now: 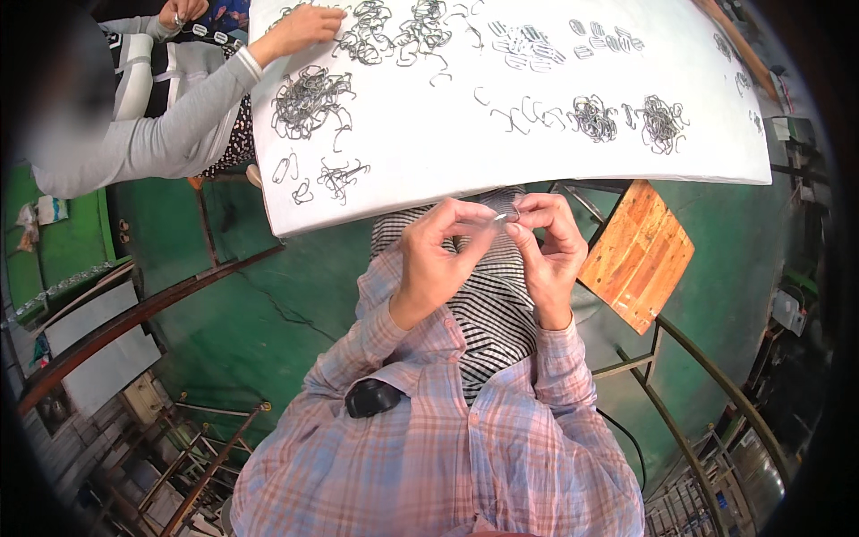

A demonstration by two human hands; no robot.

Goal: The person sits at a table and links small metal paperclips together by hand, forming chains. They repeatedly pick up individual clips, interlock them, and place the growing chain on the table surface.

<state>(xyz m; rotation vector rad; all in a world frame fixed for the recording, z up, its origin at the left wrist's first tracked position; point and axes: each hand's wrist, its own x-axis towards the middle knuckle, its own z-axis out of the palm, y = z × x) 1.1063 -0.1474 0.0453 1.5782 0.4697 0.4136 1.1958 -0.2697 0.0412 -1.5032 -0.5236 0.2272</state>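
Note:
In front of my body, just off the near edge of the white table, my two hands meet at a small shiny metal piece. My left hand pinches one side of it, its fingers slightly smeared by motion. Thumb and fingertips of my right hand close on the other side. The piece is mostly covered by fingers, so its exact shape cannot be made out. On the tabletop beyond lie heaps of thin, dark bent wire pieces and, farther back, flat oblong metal loops.
A co-worker's hand reaches from the left to a wire heap; that person's other hand is farther back. Another person's arm enters at far right. More wire heaps lie right. A wooden stool stands beside my right arm.

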